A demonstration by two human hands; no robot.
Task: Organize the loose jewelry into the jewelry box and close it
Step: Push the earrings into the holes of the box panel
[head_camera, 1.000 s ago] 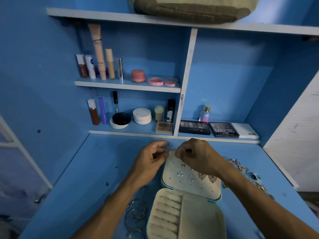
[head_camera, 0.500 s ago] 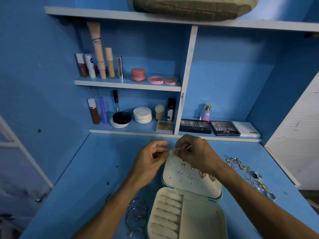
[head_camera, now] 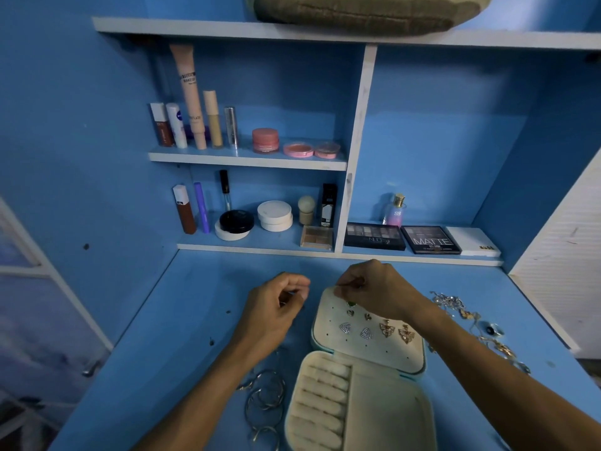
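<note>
The cream jewelry box [head_camera: 383,415] lies open on the blue desk, ring rolls [head_camera: 325,398] in its near half. Its perforated lid panel [head_camera: 403,358] lies flat behind and carries several earrings [head_camera: 387,328]. My right hand [head_camera: 377,291] hovers over the panel's far edge and pinches a small earring; a green stud [head_camera: 350,303] shows just under the fingers. My left hand [head_camera: 273,310] is left of the panel, fingers curled, pinching a tiny piece I cannot make out. Loose chains and rings [head_camera: 487,333] lie to the right, silver hoops [head_camera: 265,397] to the left.
Shelves behind hold cosmetics: tubes [head_camera: 192,125], pink jars [head_camera: 266,140], compacts [head_camera: 274,216], a perfume bottle [head_camera: 395,209] and eyeshadow palettes [head_camera: 431,239]. A white panel [head_camera: 566,255] borders the desk at right. Bare desk surface [head_camera: 201,314] lies left of my left hand.
My left hand has drawn away to the left from the lid's far edge, where both hands met before. The right hand stays there and has dipped slightly toward the panel.
</note>
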